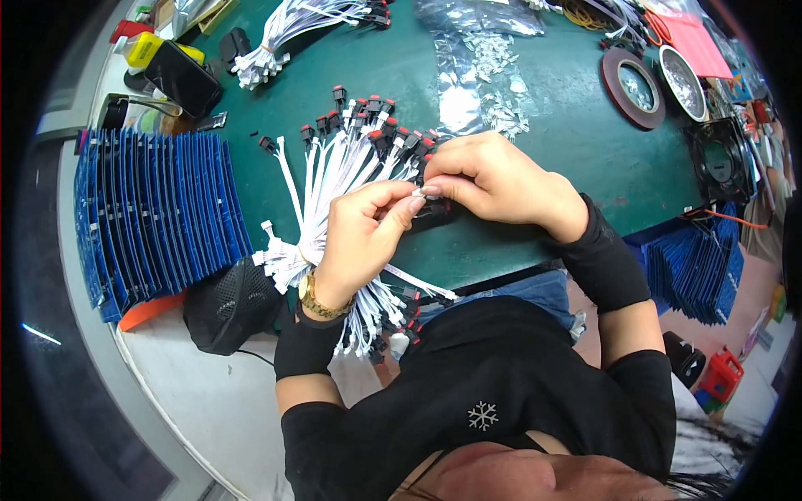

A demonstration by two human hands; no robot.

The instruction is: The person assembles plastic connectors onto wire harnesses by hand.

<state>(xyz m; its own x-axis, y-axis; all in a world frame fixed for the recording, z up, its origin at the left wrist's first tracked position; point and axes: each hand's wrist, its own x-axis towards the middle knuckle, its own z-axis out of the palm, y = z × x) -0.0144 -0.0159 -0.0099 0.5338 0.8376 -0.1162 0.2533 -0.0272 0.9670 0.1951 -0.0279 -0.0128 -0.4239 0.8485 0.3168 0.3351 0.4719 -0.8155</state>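
My left hand (361, 235) and my right hand (501, 177) meet over the table, thumbs and forefingers pinched together. Between the fingertips sits a small white connector (419, 193), mostly covered by them. Beneath and behind the hands spreads a bundle of white flat cables (322, 171). Black switches with red tops (374, 107) end these cables on the far side. White plugs (282, 260) gather at the near left, beside my left wrist. More cables (374, 313) hang over the table's near edge below my left forearm.
Blue circuit boards (159, 213) stand in a row at left; more boards (695, 271) sit at right. Small clear pieces (493, 75) lie beyond my hands. Another cable bundle (288, 33), a phone (184, 79), a tape roll (632, 87), a bowl (682, 82) and a fan (718, 160) surround the work.
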